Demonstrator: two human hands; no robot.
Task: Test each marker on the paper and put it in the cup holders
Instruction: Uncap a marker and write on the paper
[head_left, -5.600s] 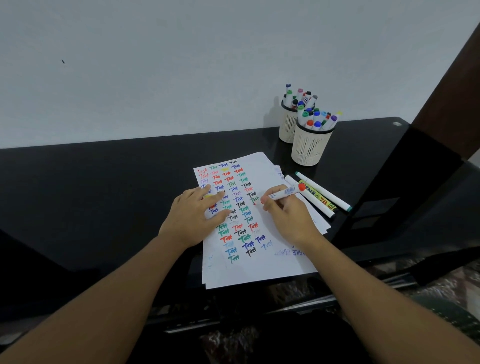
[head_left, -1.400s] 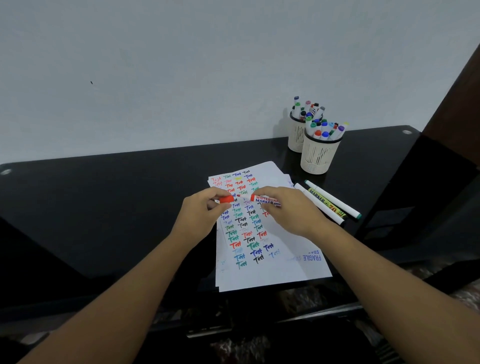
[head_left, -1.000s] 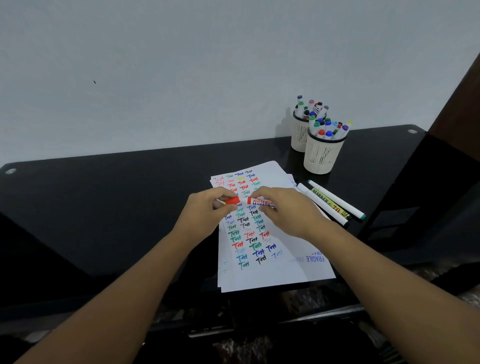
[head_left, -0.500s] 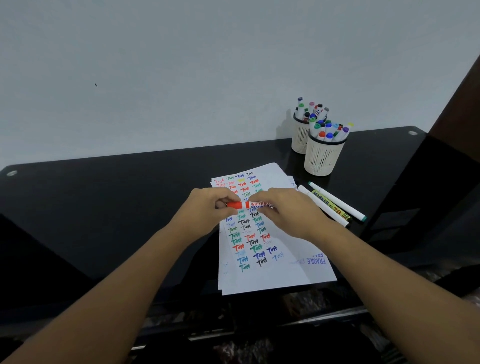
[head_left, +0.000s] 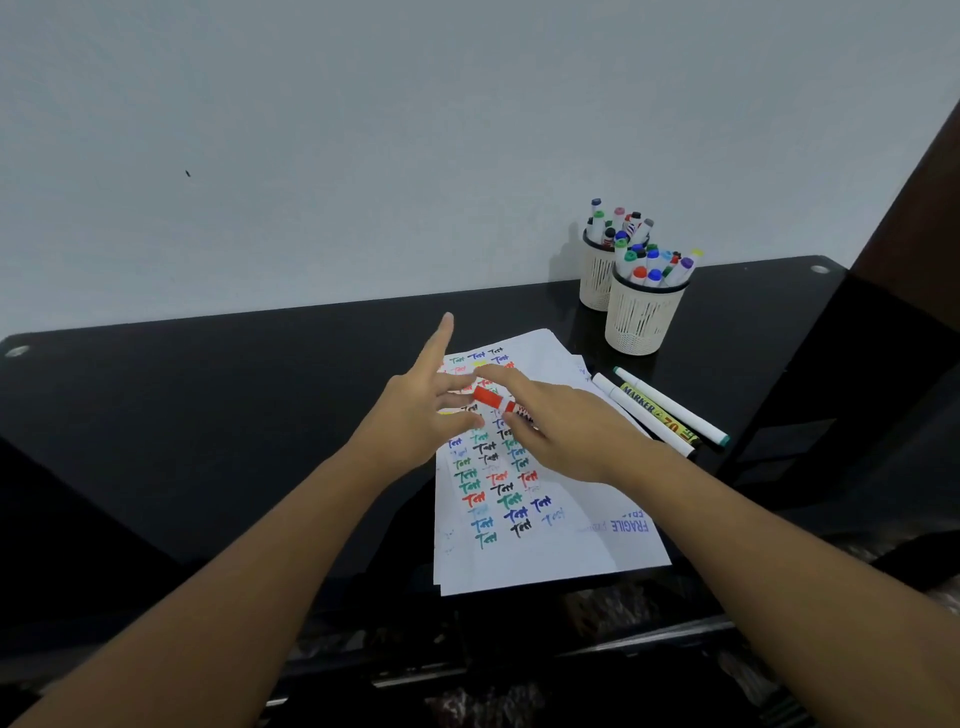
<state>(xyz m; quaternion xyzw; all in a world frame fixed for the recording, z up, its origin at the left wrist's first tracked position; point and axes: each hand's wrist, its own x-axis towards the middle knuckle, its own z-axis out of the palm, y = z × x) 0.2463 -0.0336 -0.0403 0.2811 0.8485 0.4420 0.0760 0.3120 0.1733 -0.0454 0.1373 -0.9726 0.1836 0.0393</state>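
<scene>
At the centre of the frame, over the test paper (head_left: 524, 499), the right hand (head_left: 566, 431) grips a red-capped whiteboard marker (head_left: 496, 401) under its curled fingers, cap toward the left hand (head_left: 415, 415), whose splayed, released fingers lie just beside the cap. Two cup holders (head_left: 641, 317) stand upper right on the worktop (head_left: 208, 415).

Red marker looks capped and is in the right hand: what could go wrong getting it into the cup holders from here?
1. The near cup holder is already packed with markers; pushing the red marker in could tip it or knock one out.
2. The right hand holds the marker with its index finger extended, so the grip may be loose.
3. Three loose markers lie beside the paper, where a sweeping arm could roll them.
</scene>
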